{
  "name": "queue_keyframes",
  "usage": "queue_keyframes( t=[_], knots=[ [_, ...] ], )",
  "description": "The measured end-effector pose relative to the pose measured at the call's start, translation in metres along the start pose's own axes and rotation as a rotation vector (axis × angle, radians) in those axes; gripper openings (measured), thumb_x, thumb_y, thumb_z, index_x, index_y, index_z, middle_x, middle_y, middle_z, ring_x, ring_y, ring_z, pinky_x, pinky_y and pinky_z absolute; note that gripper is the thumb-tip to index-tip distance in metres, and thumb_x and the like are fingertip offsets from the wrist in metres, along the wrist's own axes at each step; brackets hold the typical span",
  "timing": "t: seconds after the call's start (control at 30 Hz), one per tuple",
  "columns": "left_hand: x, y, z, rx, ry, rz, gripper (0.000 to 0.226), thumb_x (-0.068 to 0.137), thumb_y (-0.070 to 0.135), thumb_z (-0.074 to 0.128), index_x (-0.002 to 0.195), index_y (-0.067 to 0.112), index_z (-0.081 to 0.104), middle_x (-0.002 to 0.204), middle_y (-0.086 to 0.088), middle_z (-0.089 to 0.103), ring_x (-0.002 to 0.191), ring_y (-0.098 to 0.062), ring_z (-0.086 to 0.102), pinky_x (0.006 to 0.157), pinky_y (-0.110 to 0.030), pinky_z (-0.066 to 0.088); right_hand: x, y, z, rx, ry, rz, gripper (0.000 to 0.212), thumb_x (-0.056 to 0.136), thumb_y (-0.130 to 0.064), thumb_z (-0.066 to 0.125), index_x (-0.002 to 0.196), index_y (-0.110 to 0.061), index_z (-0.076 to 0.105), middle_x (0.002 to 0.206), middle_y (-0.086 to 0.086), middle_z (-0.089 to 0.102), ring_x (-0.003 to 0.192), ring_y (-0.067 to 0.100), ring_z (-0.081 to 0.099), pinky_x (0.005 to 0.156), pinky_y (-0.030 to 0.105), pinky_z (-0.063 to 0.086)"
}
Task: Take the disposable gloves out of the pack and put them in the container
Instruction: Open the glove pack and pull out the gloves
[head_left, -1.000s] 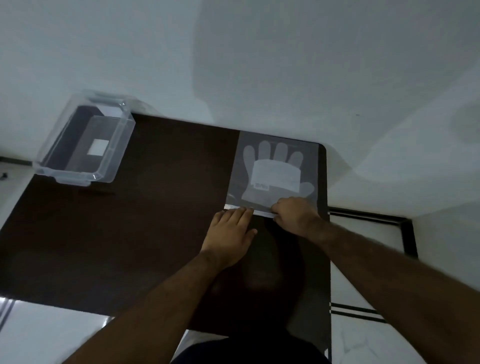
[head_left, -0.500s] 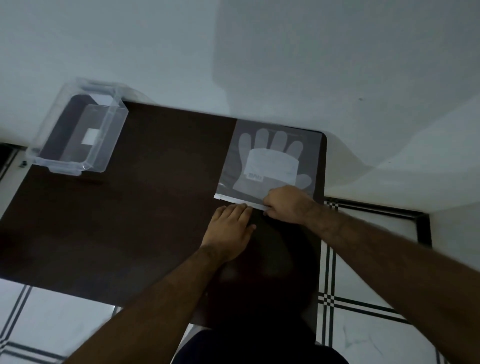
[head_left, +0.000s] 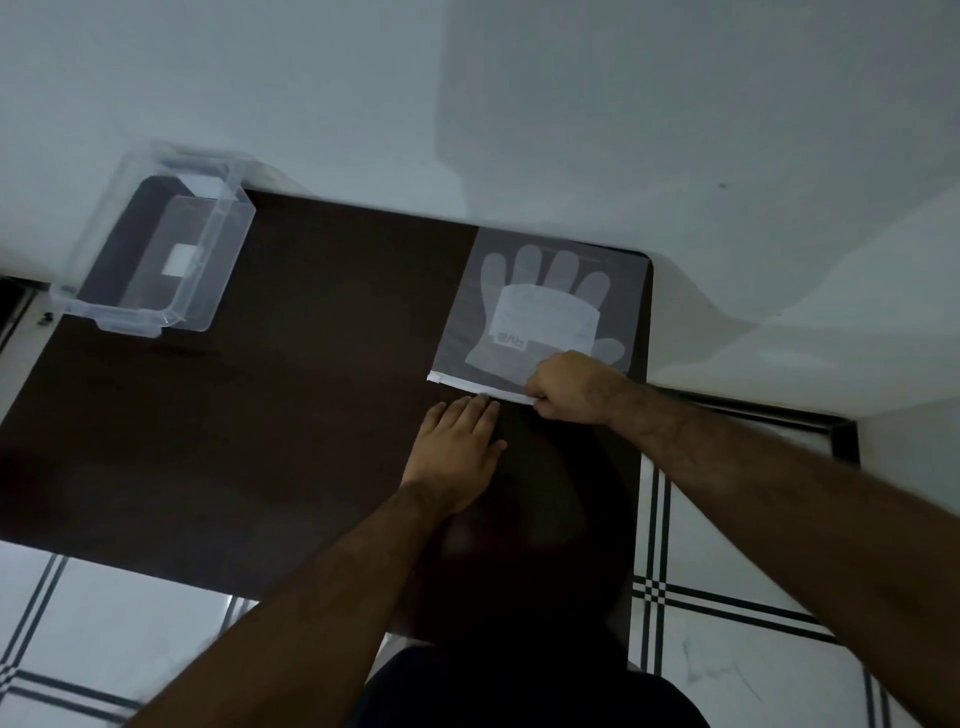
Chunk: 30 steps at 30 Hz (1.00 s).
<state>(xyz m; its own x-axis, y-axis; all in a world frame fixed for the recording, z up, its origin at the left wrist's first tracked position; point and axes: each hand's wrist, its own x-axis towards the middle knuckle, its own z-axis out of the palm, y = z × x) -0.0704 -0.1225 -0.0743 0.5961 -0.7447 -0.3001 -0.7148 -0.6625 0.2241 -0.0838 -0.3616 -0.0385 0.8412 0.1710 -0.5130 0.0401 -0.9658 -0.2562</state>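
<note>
Head view, the only one. Pack of disposable gloves (head_left: 540, 312) lies flat on the far right part of the dark bench (head_left: 291, 415), glove outline showing through the clear film, fingers pointing far, white zip strip (head_left: 478, 387) along its near edge. The strip's long axis runs left-right, tilted a little nearer at its right end.

Right hand (head_left: 571, 387) sits on the right end of the strip, grip curled closed and seemingly pinching it; fingertips are hidden under the knuckles, so the exact hold can't be confirmed. Left hand (head_left: 460, 441) lies flat, palm down, fingers together and extended, fingertips just at the strip's near edge, about mid-length; touching or only beside, can't tell. Nothing held in it.

Container (head_left: 156, 260), clear plastic, lid off, stands at the far left corner of the bench, well apart from the pack, partly overhanging the far edge. No gloves visible inside.

Judgement: still at the opening step, pack looks sealed. Key relation: the pack lies just far of both hands and the opening runs crosswise to the arms. Right hand is on it; left is nearer the container, so it suits the transfer leftward later.
</note>
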Motion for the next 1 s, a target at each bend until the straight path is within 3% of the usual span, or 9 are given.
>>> queue_keyframes(
  t=[0.1,0.27,0.4,0.57,0.67,0.8,1.0],
  knots=[
    [0.0,0.004,0.002,-0.016,0.037,-0.01,0.066,0.112,0.052,0.033,0.169,0.019,0.03,0.175,-0.005,0.031,0.16,-0.025,0.029,0.132,-0.049,0.019,0.0,0.002,-0.001,0.042,0.031,0.007,0.019,0.104,-0.026,0.06,0.109,-0.019,0.077,0.097,-0.005,0.064,0.092,0.014,0.059,0.092,0.035,0.051],
    [0.005,0.01,0.006,-0.068,0.095,-0.025,0.064,0.111,0.047,0.04,0.167,0.016,0.035,0.172,-0.007,0.038,0.157,-0.026,0.035,0.131,-0.047,0.022,-0.003,0.006,0.006,0.199,0.164,0.102,0.014,0.098,-0.02,0.067,0.107,-0.021,0.077,0.103,-0.004,0.071,0.093,0.013,0.062,0.085,0.031,0.049],
    [0.013,0.014,0.006,-0.103,0.173,-0.036,0.059,0.107,0.035,0.051,0.162,0.014,0.044,0.162,-0.008,0.05,0.148,-0.028,0.046,0.127,-0.046,0.03,-0.005,0.007,0.013,0.381,0.234,0.164,0.012,0.091,-0.014,0.077,0.097,-0.025,0.078,0.094,-0.008,0.073,0.087,0.008,0.068,0.082,0.027,0.055],
    [0.019,0.015,0.004,-0.064,0.258,0.016,0.055,0.102,0.026,0.061,0.155,0.012,0.053,0.155,-0.011,0.056,0.145,-0.031,0.049,0.122,-0.05,0.038,-0.006,0.013,0.016,0.586,0.309,0.199,0.009,0.09,-0.019,0.082,0.093,-0.026,0.078,0.092,-0.012,0.074,0.087,0.003,0.069,0.079,0.022,0.052],
    [0.021,0.015,0.003,0.0,0.21,0.046,0.059,0.104,0.03,0.056,0.159,0.013,0.048,0.16,-0.01,0.052,0.15,-0.031,0.044,0.125,-0.054,0.034,-0.004,0.016,0.016,0.658,0.347,0.231,0.008,0.092,-0.021,0.081,0.089,-0.027,0.077,0.087,-0.014,0.072,0.085,0.001,0.068,0.073,0.019,0.048],
    [0.025,0.014,0.003,0.01,0.145,0.025,0.055,0.108,0.038,0.043,0.158,0.017,0.049,0.155,-0.005,0.057,0.147,-0.027,0.047,0.126,-0.053,0.031,0.0,0.018,0.017,0.724,0.393,0.311,0.006,0.095,-0.022,0.078,0.091,-0.023,0.074,0.09,-0.009,0.073,0.088,0.009,0.07,0.074,0.025,0.056],
    [0.039,0.025,-0.007,-0.019,0.194,-0.064,0.039,0.106,0.031,0.051,0.142,0.021,0.064,0.134,0.0,0.069,0.126,-0.026,0.062,0.108,-0.05,0.039,0.003,0.018,0.018,0.734,0.532,0.383,0.004,0.098,-0.022,0.074,0.096,-0.02,0.072,0.091,-0.009,0.071,0.085,0.005,0.065,0.067,0.019,0.046]
  ],
)
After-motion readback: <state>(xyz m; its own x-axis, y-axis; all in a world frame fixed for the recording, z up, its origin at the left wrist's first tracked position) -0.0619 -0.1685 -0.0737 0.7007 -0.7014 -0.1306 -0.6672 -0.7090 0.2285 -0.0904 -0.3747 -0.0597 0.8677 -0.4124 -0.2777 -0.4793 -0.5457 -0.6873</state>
